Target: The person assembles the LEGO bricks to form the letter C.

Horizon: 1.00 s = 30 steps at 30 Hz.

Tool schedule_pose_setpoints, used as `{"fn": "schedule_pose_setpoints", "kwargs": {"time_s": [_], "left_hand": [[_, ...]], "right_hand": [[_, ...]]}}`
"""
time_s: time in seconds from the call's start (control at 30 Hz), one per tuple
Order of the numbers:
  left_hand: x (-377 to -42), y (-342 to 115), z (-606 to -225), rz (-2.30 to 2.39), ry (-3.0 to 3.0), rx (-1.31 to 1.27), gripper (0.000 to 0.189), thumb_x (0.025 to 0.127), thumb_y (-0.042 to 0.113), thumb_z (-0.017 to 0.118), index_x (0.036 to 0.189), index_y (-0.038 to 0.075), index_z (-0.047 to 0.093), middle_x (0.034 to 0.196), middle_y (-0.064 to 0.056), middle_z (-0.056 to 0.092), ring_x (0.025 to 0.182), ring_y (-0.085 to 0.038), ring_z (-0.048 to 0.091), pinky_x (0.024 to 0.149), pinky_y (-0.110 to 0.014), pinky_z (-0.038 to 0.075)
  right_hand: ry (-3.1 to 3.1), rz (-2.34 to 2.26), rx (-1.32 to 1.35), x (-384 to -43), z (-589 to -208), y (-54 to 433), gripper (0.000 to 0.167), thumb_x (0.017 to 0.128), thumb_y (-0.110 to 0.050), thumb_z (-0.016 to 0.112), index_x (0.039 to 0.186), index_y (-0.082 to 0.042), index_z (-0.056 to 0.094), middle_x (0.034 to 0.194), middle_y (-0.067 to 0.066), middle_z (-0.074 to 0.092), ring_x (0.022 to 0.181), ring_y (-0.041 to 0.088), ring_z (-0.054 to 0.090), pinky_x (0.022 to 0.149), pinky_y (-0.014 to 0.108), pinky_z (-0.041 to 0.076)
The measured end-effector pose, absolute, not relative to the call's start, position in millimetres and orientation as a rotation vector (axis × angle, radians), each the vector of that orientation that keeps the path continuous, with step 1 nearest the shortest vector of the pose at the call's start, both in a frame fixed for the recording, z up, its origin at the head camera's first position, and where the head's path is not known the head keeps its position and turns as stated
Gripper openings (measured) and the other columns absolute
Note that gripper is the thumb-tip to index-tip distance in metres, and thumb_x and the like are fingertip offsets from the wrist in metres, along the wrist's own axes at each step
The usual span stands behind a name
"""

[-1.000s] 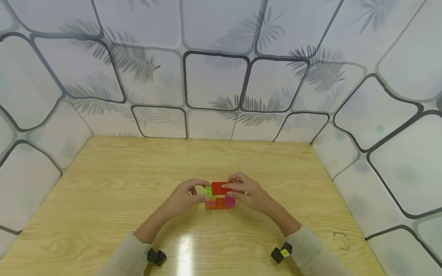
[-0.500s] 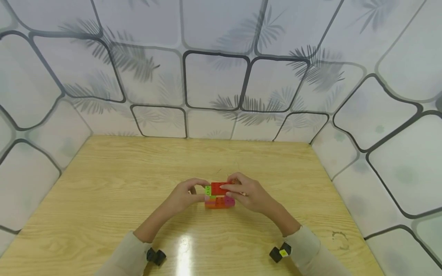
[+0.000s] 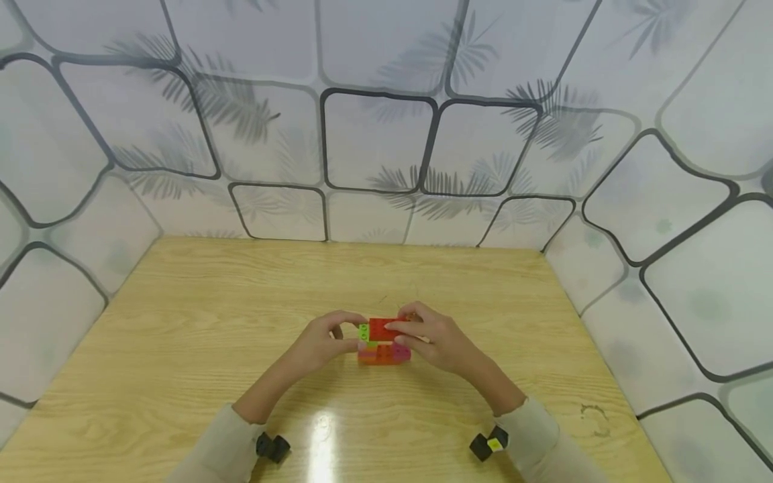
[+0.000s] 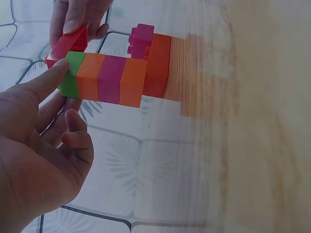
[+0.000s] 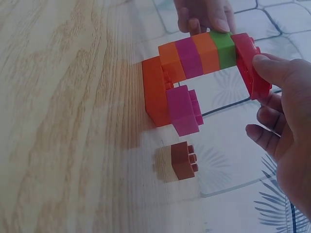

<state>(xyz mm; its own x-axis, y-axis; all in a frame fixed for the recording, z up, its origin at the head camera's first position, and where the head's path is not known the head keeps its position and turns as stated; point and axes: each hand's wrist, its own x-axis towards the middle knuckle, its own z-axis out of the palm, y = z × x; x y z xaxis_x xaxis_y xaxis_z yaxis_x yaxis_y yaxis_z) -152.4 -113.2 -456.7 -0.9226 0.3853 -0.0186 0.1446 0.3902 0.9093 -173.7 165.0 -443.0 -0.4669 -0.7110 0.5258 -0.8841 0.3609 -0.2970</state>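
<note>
— Starting at the bottom of the frame: anything there?
— Yes: a pale sleeve (image 3: 223, 446) at lower left of centre, another sleeve (image 3: 537, 436) at lower right, plus a black device (image 3: 273, 448) and a second device (image 3: 489, 443) beside the cuffs.
— Going up, to the left hand (image 3: 323, 345)?
— Just left of centre, pinching the green brick (image 3: 364, 333) with thumb and fingers (image 4: 48, 77).
— And the right hand (image 3: 436, 337)?
— Just right of centre, fingers grasping the red brick (image 3: 379, 329), one laid across the top.
— And under that?
— Near the middle, an orange base (image 3: 382, 361) flat on the tabletop (image 3: 199, 308). On its right end, a magenta brick (image 3: 401, 353); on its left, a tower (image 4: 112, 79) of orange, magenta, orange and, topmost, green. Between these, bare orange studs.
— So, the red brick: placed how?
— Touching the top of the green, jutting right above the base. Fully pressed down or not, cannot tell.
— Anything farther?
— In the right wrist view, lower middle: a brown brick (image 5: 181, 161) on the tabletop, apart from the base.
— And farthest?
— A white wall (image 3: 377, 144) with dark outlines and grey leaves, filling the upper half of the head view.
</note>
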Motion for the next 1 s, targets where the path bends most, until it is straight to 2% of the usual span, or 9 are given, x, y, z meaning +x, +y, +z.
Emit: {"fn": "schedule_pose_setpoints", "kwargs": {"time_s": [0.23, 0.53, 0.87, 1.0], "left_hand": [[-152.5, -113.6, -456.0, 1.543, 2.430, 0.501, 0.043, 0.089, 0.038, 0.077, 0.129, 0.025, 0.067, 0.126, 0.001, 0.064, 0.085, -0.021, 0.051, 0.058, -0.030, 0.047], [-153.1, -114.3, -455.7, 1.538, 2.423, 0.522, 0.042, 0.090, 0.039, 0.076, 0.129, 0.027, 0.066, 0.127, 0.001, 0.063, 0.086, -0.022, 0.051, 0.059, -0.030, 0.047], [-152.6, -113.9, -455.9, 1.528, 2.444, 0.546, 0.041, 0.091, 0.036, 0.076, 0.129, 0.027, 0.066, 0.127, 0.002, 0.063, 0.088, -0.022, 0.051, 0.059, -0.030, 0.047], [-152.2, -113.4, -454.0, 1.518, 2.460, 0.557, 0.042, 0.090, 0.035, 0.076, 0.130, 0.027, 0.066, 0.128, 0.002, 0.063, 0.088, -0.022, 0.051, 0.059, -0.029, 0.047]], "right_hand": [[-2.396, 0.945, 1.351, -172.0, -441.4, 165.3, 0.041, 0.086, -0.012, 0.079, 0.126, -0.009, 0.069, 0.118, 0.005, 0.064, 0.088, 0.016, 0.062, 0.069, 0.023, 0.055], [-2.396, 0.994, 1.359, -172.0, -441.8, 165.7, 0.035, 0.091, -0.016, 0.076, 0.124, -0.009, 0.069, 0.117, 0.004, 0.063, 0.082, 0.022, 0.061, 0.068, 0.021, 0.053], [-2.311, 0.905, 1.436, -174.8, -443.2, 166.8, 0.041, 0.082, -0.009, 0.082, 0.121, -0.003, 0.071, 0.110, 0.007, 0.063, 0.082, 0.023, 0.063, 0.065, 0.031, 0.056], [-2.304, 0.873, 1.450, -176.2, -439.9, 167.1, 0.040, 0.084, -0.011, 0.081, 0.122, -0.004, 0.071, 0.110, 0.007, 0.063, 0.082, 0.022, 0.063, 0.068, 0.026, 0.056]]}}
